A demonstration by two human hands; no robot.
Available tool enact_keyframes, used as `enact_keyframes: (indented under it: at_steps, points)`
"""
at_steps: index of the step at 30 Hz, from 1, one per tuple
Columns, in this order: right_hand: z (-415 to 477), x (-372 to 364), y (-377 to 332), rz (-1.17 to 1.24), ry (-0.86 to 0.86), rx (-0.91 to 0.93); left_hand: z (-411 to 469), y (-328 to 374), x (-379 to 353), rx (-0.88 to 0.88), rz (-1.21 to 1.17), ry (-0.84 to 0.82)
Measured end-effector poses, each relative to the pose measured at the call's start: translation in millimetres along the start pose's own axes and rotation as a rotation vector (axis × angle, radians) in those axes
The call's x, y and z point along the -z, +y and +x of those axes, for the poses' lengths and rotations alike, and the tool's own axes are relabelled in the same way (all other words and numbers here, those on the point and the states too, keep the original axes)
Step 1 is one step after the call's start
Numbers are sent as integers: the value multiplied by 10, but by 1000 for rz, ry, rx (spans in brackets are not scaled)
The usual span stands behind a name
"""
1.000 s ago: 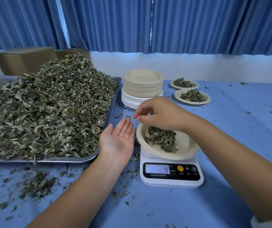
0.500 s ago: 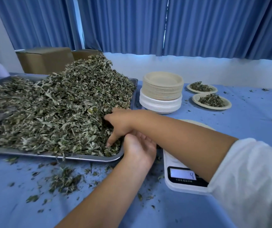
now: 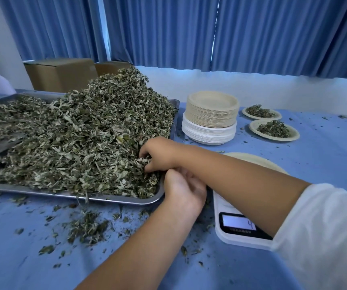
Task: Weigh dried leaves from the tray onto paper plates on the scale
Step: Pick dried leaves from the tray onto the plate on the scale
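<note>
A tall heap of dried leaves (image 3: 80,135) fills a metal tray (image 3: 124,200) on the left of the blue table. My right hand (image 3: 158,154) reaches across into the heap's near right corner, fingers curled around a pinch of leaves. My left hand (image 3: 184,190) lies just under the right wrist at the tray's corner, palm turned up and fingers loosely curled; its inside is hidden. The white scale (image 3: 237,227) stands to the right, display reading 4. My right forearm covers most of the paper plate (image 3: 258,162) on it.
A stack of paper plates (image 3: 211,117) stands behind the scale. Two plates with leaves (image 3: 274,130) (image 3: 261,113) lie at the back right. Cardboard boxes (image 3: 61,74) stand behind the tray. Leaf crumbs (image 3: 86,227) litter the table in front of the tray.
My right hand left the plate on the scale and crossed left into the leaf heap, then curled onto leaves. My left hand shifted to the tray's corner beneath it.
</note>
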State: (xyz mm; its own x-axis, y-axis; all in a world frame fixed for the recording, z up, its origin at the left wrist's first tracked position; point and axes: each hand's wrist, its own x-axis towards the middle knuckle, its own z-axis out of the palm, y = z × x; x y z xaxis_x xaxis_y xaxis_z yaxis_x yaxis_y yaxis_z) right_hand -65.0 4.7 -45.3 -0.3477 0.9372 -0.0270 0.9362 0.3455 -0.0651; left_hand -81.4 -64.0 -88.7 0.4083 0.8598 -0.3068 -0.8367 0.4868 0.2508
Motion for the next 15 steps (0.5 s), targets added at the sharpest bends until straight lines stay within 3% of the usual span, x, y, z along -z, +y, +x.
enact_keyframes:
  at_steps: [7, 15]
  points:
    - [-123, 304, 84, 534, 162, -48, -17, 9, 24, 85, 99, 37]
    - [-177, 323, 130, 824, 231, -90, -48, 41, -5, 87, 95, 10]
